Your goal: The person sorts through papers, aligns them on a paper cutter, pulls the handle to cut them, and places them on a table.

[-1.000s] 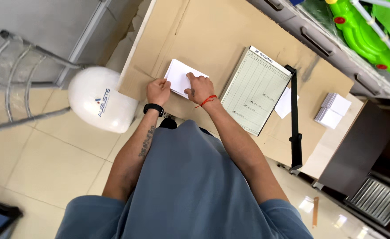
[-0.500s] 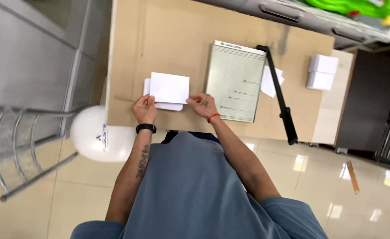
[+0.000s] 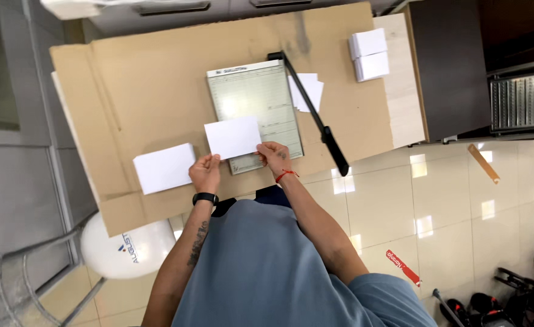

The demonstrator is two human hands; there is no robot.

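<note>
Both hands hold one white sheet of paper by its near edge: the left hand pinches the near-left corner, the right hand the near-right corner, fingers of each closed on the paper with the thumbs appearing to lie on top. The sheet spreads away from the fingertips, its far half lying over the near-left part of the pale green paper trimmer, its near edge just short of the trimmer's front edge. By my reading the step in hand is bringing the sheet onto the trimmer's board, and it is not yet squared up; the next move would call for sliding it rightward from the fingers toward the cutting edge, where the black blade arm lies angled out past the right hand, and for lining an edge up with the printed grid. The sheet is a rectangle whose long axis runs left to right, from one hand's fingertips to the other's, tilted slightly so that the right end sits a little farther from the person. Just beyond the left hand's knuckles, on the outer side, a white paper stack lies flat on the cardboard-covered bench. Well beyond the right fingers, past the blade arm, lie loose cut pieces and two small white piles.
</note>
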